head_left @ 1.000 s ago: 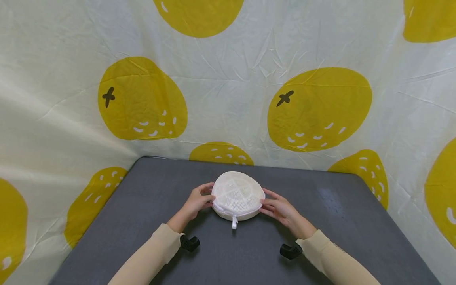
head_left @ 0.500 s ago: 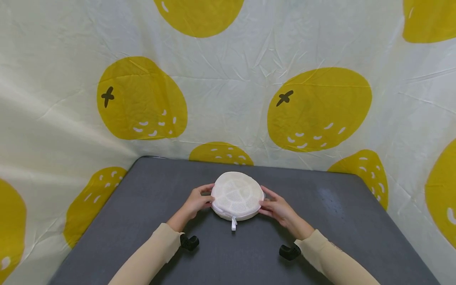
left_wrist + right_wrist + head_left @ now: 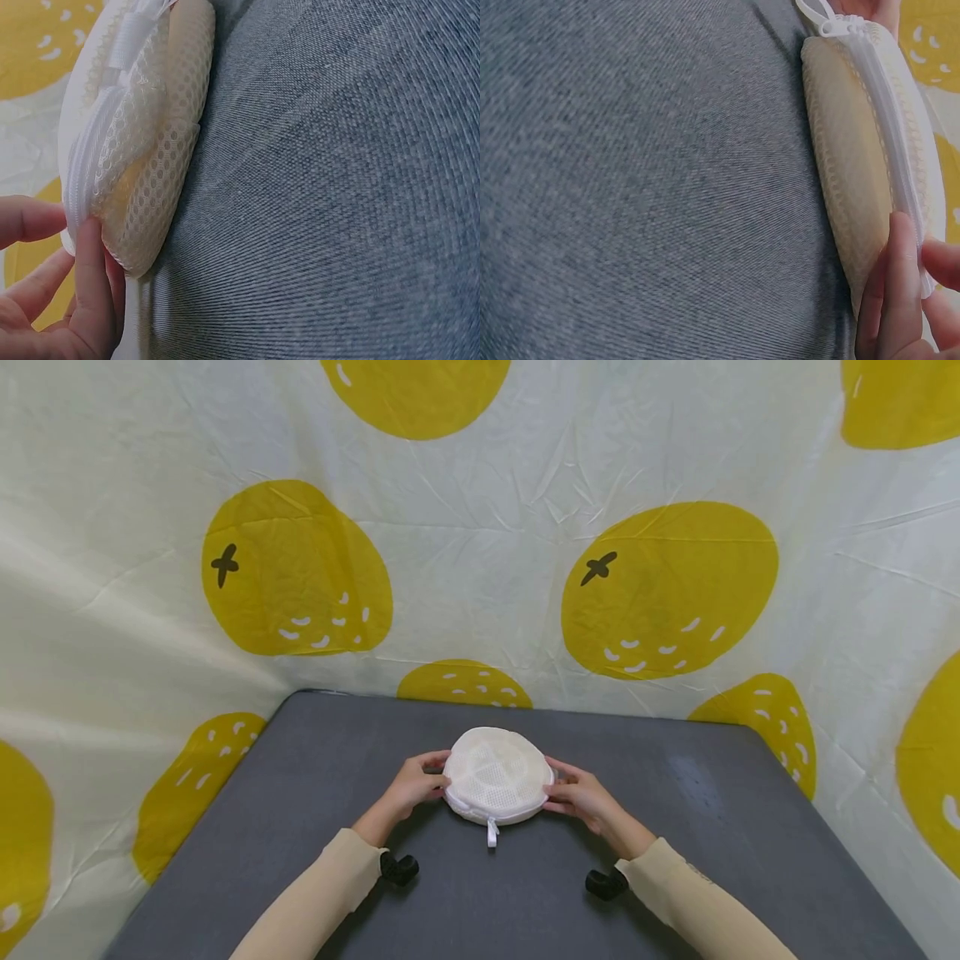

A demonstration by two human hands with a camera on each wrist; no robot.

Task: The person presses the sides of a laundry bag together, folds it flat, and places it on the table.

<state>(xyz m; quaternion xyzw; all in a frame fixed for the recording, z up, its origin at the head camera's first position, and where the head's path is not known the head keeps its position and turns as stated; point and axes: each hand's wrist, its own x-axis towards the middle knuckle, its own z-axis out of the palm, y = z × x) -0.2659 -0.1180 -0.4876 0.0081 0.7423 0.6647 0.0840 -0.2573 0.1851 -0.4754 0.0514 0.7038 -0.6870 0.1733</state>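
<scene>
In the head view, the white mesh pouch [image 3: 498,768] sits toward the middle of the dark table [image 3: 487,910], with patterned cloth [image 3: 472,585] beyond it and a white tab [image 3: 492,835] hanging from its near edge. The left hand [image 3: 411,785] grips the pouch's left side and the right hand [image 3: 588,800] its right side, thumbs and fingers about the edge. The left wrist view shows that left grip close up: the thumb and a finger pinch the pouch's rim at the zipper [image 3: 88,157], while the mesh side below lies against or just above the table; I can't tell how much weight the table bears. In the right wrist view the right hand likewise pinches the pouch's other end along the zipper, and the slider [image 3: 836,28] is farther along the rim, away from those fingers. Something yellowish shows through the mesh, too unclear to name. The step in hand looks to be a steady two-handed hold of the pouch. Any next move, I judge, calls for an even grip at both ends, since the soft sides could sag; working the slider would first need one hand freed from the rim.
</scene>
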